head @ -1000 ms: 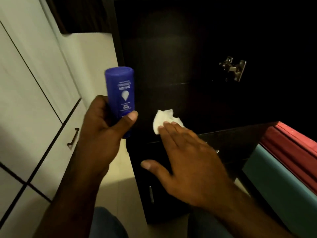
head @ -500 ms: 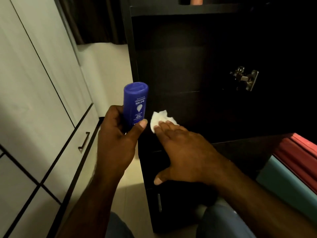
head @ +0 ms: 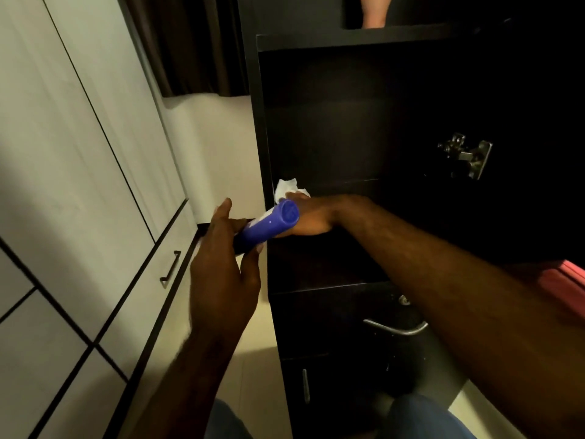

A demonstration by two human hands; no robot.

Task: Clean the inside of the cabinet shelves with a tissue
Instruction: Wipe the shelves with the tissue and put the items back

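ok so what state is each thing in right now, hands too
white crumpled tissue, pressed on the shelf by the cabinet's left wall
right hand, flat, pressing the tissue
blue plastic bottle, tilted sideways, gripped
left hand, curled round the bottle
dark wooden cabinet, open, shelf exposed
lower drawer with curved metal handle, looks closed
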